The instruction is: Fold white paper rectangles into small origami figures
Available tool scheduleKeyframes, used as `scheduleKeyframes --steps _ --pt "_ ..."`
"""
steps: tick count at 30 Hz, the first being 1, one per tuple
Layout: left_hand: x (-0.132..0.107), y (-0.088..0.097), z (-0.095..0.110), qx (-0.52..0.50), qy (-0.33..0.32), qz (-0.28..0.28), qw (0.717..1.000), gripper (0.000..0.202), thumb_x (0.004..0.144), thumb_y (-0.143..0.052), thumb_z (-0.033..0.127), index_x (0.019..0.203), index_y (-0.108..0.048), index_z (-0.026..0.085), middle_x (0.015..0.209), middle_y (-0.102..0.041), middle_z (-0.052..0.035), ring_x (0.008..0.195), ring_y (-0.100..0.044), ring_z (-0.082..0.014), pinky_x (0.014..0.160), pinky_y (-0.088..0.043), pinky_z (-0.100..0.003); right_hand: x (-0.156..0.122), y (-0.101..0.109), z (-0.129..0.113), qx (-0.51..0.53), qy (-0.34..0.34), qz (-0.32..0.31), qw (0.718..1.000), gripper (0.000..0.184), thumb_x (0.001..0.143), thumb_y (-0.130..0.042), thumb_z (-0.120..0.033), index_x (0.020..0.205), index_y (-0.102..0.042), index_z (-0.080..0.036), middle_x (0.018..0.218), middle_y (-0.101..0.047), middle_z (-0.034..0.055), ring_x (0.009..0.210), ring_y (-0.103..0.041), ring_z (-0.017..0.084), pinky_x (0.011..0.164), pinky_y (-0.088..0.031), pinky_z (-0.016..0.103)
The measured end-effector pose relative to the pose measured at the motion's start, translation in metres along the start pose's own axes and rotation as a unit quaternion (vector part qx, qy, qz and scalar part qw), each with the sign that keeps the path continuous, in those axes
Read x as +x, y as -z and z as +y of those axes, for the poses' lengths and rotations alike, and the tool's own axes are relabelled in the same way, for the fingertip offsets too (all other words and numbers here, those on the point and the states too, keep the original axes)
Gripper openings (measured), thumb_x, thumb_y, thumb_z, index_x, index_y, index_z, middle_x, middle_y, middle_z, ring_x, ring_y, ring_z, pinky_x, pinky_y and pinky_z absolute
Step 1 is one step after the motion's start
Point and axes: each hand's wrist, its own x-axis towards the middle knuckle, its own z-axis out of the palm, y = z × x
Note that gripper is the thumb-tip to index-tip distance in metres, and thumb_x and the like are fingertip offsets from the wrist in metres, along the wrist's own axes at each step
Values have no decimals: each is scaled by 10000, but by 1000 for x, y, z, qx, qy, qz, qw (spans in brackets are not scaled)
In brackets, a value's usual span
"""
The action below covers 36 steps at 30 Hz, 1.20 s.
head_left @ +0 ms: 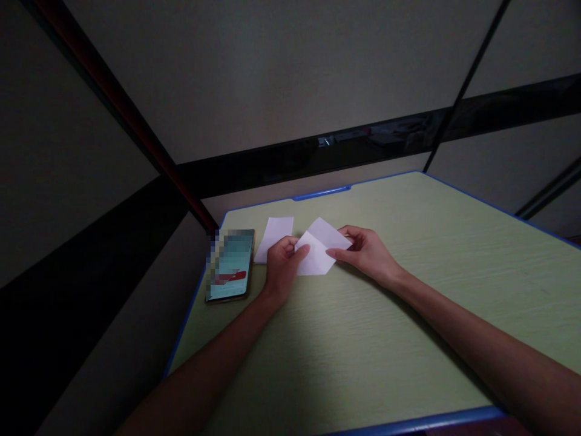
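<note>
Between my two hands is a folded white sheet of paper (315, 257), held a little above the table, with a crease and angled flaps showing. My left hand (284, 266) pinches its left edge, thumb on top and fingers behind. On the other side, my right hand (365, 251) grips the right corner between thumb and fingers. A second piece of white paper (275, 233) lies flat on the table just beyond my left hand, partly covered by it.
A phone (231, 266) with a lit greenish screen lies left of my left hand, part of it blurred out. The pale green table (408, 363) has a blue edge and a blue handle (322, 194) at the back. Grey panels (272, 79) with a glossy black band rise behind.
</note>
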Motion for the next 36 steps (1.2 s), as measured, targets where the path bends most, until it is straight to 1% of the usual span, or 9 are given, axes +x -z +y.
scheduleKeyframes --steps 4,7,13,19,23,26,30,33,36 --pt "-1 -4 2 16 40 -77 996 165 540 -633 222 606 -515 127 523 -563 13 471 -504 -96 457 -393 -206 0 1 -1 30 40 72 996 159 554 -638 -221 632 -527 -138 563 -532 -23 483 -451 68 467 -350 215" --pt "-2 -6 3 27 56 -107 992 162 539 -627 206 644 -533 125 556 -576 7 483 -507 -100 474 -402 -220 0 2 -2 22 37 69 997 132 571 -621 -229 628 -550 -133 558 -533 -18 468 -432 64 450 -334 217" --pt "-1 -4 -1 39 25 -64 997 199 630 -544 284 520 -489 128 452 -456 38 438 -424 -75 432 -361 -198 -2 -1 -1 -7 46 47 998 132 608 -604 -251 614 -542 -134 521 -496 -33 458 -413 62 441 -321 215" --pt "-1 -3 -2 29 21 -42 998 235 624 -546 301 491 -439 139 483 -440 34 459 -409 -75 436 -359 -194 -3 -7 -1 38 38 -9 999 295 565 -649 -201 822 -512 -156 714 -590 6 616 -541 109 563 -425 248" --pt "-1 -3 -1 37 14 -54 998 247 632 -541 312 487 -425 148 475 -420 40 458 -386 -73 436 -331 -192 -2 -6 3 31 23 -25 999 252 546 -648 -161 746 -495 -157 718 -599 9 641 -563 127 580 -448 264" --pt "-1 -3 1 66 -19 -41 997 266 647 -536 300 465 -414 149 439 -366 54 443 -338 -62 420 -265 -180 -2 -5 4 28 16 -36 999 237 553 -643 -161 743 -501 -151 696 -600 3 626 -566 125 579 -453 266" --pt "0 -1 1 103 -59 8 993 312 659 -532 277 427 -368 148 412 -302 63 429 -271 -53 414 -199 -189 -5 -7 0 67 18 -66 995 269 632 -604 -236 863 -501 -145 743 -616 27 666 -576 130 608 -454 273" --pt "1 1 0 86 -52 20 995 298 659 -532 277 439 -379 147 422 -317 61 433 -282 -53 418 -214 -188 -6 -8 -2 71 29 -61 995 346 615 -631 -237 911 -473 -156 776 -614 35 688 -575 131 619 -454 272" --pt "2 1 -2 46 -21 -5 999 276 637 -554 298 455 -415 144 439 -361 53 443 -328 -59 427 -262 -186 -5 -7 -1 43 52 -36 997 329 590 -647 -220 871 -485 -163 739 -599 17 653 -561 125 585 -446 259"
